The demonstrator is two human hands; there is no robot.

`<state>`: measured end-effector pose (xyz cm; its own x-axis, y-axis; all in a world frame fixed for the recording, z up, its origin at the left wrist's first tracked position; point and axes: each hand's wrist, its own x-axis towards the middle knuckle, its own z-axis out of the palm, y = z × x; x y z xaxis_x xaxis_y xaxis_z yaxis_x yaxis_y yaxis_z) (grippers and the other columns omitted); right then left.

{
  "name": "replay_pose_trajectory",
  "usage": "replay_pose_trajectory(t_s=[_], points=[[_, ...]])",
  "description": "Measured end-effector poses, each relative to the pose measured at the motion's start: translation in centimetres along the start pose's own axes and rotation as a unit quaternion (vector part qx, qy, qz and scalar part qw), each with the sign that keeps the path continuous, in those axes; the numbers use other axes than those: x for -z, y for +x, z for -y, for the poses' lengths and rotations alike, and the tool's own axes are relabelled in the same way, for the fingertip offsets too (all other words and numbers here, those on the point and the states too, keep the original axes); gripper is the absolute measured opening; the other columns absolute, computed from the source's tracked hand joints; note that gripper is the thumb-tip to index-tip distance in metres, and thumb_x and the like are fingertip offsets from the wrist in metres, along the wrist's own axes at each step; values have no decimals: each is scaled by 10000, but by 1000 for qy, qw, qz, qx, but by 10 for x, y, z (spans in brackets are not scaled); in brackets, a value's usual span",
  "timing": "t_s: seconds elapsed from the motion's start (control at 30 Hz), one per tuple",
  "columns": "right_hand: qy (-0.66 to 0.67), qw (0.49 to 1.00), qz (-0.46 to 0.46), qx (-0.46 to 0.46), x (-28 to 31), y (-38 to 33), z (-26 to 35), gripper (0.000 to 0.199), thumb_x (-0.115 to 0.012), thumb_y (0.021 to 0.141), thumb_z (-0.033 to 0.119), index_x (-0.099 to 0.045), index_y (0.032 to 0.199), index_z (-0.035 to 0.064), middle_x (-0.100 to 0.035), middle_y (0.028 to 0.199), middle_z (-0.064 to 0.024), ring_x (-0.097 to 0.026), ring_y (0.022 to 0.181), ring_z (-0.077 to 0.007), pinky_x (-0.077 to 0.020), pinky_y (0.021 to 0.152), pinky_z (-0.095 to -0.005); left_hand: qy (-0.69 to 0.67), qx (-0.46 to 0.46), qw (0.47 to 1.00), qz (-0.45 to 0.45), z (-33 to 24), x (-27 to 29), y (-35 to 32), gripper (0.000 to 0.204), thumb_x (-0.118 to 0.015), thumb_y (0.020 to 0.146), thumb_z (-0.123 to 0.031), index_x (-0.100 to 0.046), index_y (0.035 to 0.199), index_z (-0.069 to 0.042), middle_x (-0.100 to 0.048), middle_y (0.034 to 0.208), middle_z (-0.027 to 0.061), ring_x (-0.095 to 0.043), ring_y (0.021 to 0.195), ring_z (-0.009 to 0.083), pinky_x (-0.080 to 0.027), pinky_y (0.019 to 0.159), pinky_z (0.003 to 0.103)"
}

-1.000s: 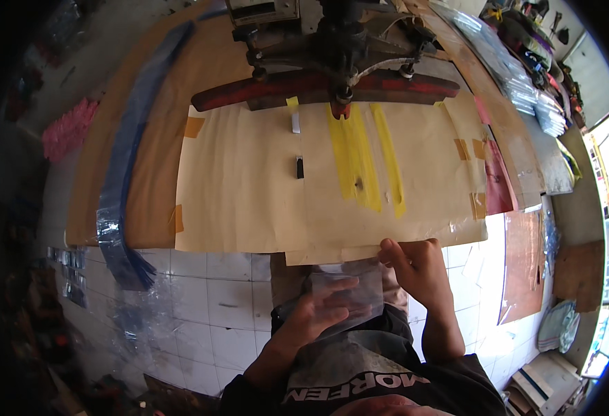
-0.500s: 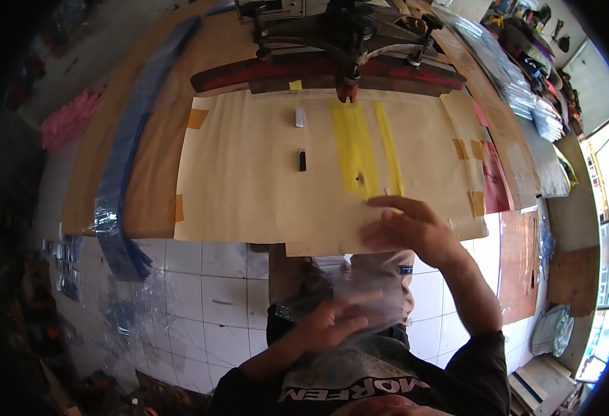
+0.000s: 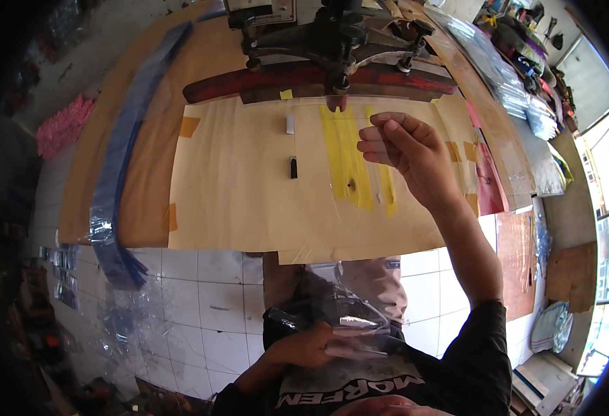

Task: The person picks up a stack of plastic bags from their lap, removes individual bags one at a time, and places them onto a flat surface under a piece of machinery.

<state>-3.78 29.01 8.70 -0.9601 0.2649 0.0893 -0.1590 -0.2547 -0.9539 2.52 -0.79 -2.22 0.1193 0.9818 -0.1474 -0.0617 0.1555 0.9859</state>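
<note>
My right hand point(image 3: 412, 149) is raised over the board, thumb pressed against the fingers. It pinches a thin clear plastic sheet whose outline is hard to make out against the brown paper. Low at my lap, my left hand point(image 3: 313, 345) is closed on a bunch of clear plastic sheets point(image 3: 356, 340), shiny and partly folded over. Beneath my right hand lies a brown paper-covered board point(image 3: 228, 180) with yellow tape strips point(image 3: 346, 166). A small white block point(image 3: 290, 125) and a small black block point(image 3: 293, 168) sit on it, left of the tape.
A machine with a long red and black bar point(image 3: 263, 82) spans the board's far edge. Long blue plastic strips point(image 3: 121, 166) hang over the table's left side. Clear plastic packs point(image 3: 492, 66) lie at the far right, and a pink bundle point(image 3: 62, 128) is at the left.
My right hand has moved away from me over the yellow tape, and its fingers have closed. My left hand has drawn slightly back toward my body with the clear sheets.
</note>
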Motion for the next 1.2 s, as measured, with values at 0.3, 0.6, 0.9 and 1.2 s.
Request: replay_pose_trajectory(t_s=[0.3,0.6,0.9,1.2], points=[[-79,990,85,75,-41,-80,6,304,-404,1027,158,-527,1208,-53,-621,1175,-236,-596,1149,-296,-460,1016,-410,-261,-30,947,-184,37,37,27,458,-512,972,-120,-421,1409,-17,-595,1302,136,-552,1222,223,-425,1036,377],[-75,961,79,-252,30,-166,-110,336,-465,1018,276,-602,1168,8,-678,919,-120,-670,846,-196,-539,808,-328,-305,-100,873,-368,67,95,56,487,-589,941,-123,-398,1381,-35,-495,1349,75,-565,1137,195,-466,972,391],[-40,904,81,-417,17,-130,-162,397,-430,987,305,-649,1114,-1,-636,969,-88,-599,895,-168,-501,787,-318,-35,-78,994,-61,40,5,7,822,-608,899,-91,-92,1540,-95,-673,1148,142,-644,1040,216,-466,920,346],[-148,914,262,-273,-72,-123,-44,240,-614,895,-22,-595,1131,-53,-694,957,-88,-667,829,-142,-540,727,-243,21,22,996,89,21,-15,2,917,-482,719,90,-173,1541,-175,-622,1203,200,-626,1031,351,-467,881,416]])
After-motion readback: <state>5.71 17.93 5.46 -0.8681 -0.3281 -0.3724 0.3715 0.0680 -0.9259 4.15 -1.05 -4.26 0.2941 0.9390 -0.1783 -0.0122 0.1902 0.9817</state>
